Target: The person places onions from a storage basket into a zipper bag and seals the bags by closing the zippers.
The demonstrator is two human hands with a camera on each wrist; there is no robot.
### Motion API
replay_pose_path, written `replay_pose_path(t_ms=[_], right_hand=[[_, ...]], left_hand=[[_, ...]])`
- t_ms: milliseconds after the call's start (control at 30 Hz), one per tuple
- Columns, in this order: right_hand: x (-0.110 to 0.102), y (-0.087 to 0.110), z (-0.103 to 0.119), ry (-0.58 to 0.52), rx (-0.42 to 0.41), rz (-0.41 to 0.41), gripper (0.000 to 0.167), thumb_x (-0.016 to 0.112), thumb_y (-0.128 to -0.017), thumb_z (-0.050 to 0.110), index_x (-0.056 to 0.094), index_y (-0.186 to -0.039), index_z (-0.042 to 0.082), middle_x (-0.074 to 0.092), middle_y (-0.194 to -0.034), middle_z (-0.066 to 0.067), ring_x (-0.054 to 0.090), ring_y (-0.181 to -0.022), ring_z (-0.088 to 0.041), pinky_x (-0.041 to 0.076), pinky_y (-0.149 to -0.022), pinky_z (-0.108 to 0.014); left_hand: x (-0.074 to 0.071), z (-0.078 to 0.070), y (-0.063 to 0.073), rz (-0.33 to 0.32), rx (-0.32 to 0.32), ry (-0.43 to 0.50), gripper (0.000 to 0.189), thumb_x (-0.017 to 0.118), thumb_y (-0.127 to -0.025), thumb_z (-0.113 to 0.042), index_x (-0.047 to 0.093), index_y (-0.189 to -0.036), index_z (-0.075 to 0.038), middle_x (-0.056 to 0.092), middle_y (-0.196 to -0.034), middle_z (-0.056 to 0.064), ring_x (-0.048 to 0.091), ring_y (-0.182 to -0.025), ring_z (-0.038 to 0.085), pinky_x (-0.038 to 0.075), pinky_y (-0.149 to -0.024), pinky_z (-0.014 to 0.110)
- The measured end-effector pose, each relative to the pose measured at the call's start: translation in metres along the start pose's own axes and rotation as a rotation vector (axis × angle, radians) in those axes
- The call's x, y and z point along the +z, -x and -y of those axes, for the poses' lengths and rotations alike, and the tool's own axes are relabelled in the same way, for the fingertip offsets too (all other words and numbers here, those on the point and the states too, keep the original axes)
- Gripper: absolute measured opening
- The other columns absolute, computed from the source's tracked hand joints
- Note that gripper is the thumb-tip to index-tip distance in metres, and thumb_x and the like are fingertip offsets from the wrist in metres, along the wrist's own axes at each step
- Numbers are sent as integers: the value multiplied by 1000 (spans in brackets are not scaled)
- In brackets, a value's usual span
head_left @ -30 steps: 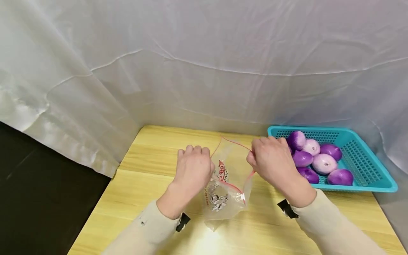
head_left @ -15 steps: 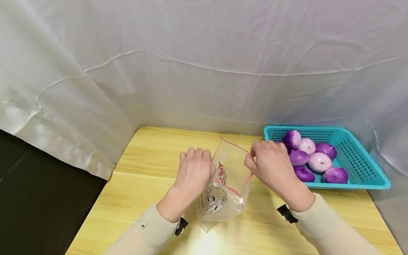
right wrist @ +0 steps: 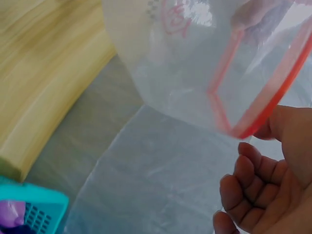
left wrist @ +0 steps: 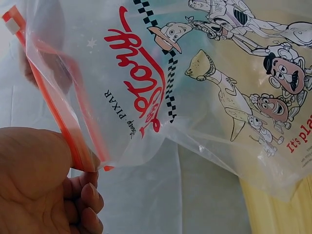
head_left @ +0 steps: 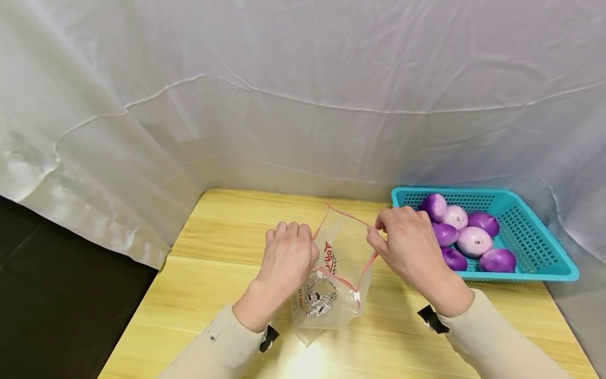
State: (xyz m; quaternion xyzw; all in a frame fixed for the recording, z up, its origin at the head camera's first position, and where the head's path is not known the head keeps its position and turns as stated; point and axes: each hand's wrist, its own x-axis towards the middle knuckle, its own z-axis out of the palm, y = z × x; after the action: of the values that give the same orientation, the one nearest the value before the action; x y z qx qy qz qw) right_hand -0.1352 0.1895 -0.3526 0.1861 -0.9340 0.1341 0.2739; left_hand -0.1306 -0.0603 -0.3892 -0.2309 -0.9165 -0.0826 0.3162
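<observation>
A clear zip-top bag (head_left: 326, 300) with a red-orange zip strip and printed cartoon figures stands over the table with its mouth spread apart. My left hand (head_left: 289, 255) pinches the left side of its rim; in the left wrist view the thumb (left wrist: 36, 151) lies on the strip, the other fingers curled below. My right hand (head_left: 409, 250) is at the opposite side of the rim. In the right wrist view its thumb (right wrist: 273, 124) is against the strip, while the loosely bent fingers (right wrist: 243, 183) stay apart from the bag.
To the right stands a turquoise basket (head_left: 544, 250) with several purple and whitish onions (head_left: 475, 241), partly behind my right hand. The wooden table (head_left: 213, 300) backs onto a pale grey cloth (head_left: 303, 131). A dark surface (head_left: 61, 295) lies past the table's left edge.
Both hands and the bag shift slightly left in view at first, along with the basket. Lately my right hand moves a little right, its thumb and forefinger parting; the left stays put.
</observation>
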Motion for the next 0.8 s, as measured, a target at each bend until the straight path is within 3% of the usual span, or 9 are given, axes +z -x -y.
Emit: replay_pose_path(t_ms=[333, 500, 667, 800], right_hand=[[-7, 5, -50, 73, -120, -139, 20, 55, -94, 17, 63, -78, 6, 59, -70, -9, 53, -69, -35, 36, -64, -47], [-11, 8, -89, 154, -150, -125, 22, 53, -94, 19, 61, -78, 6, 59, -70, -10, 52, -68, -37, 32, -61, -45], [-17, 11, -126, 256, -208, -99, 26, 50, -94, 15, 43, -69, 11, 40, -59, -4, 37, -56, -30, 22, -58, -39], [-20, 16, -146, 316, -250, -45, 33, 54, -92, 13, 33, -68, 14, 27, -60, 1, 26, -56, -23, 19, -60, -38]], left_hand=[[4, 2, 1, 10, -14, 17, 26, 67, -90, -13, 47, -73, -13, 28, -68, -4, 31, -64, 19, 19, -63, 29], [6, 1, 2, 36, -17, 23, 25, 66, -91, -14, 47, -74, -14, 32, -67, -3, 31, -64, 19, 19, -63, 29], [6, 1, 3, 37, -9, 35, 26, 66, -91, -14, 47, -74, -14, 30, -68, -4, 32, -64, 19, 19, -64, 28], [4, 1, 5, 36, -2, 46, 26, 67, -90, -13, 47, -74, -14, 30, -68, -4, 32, -65, 18, 19, -64, 28]])
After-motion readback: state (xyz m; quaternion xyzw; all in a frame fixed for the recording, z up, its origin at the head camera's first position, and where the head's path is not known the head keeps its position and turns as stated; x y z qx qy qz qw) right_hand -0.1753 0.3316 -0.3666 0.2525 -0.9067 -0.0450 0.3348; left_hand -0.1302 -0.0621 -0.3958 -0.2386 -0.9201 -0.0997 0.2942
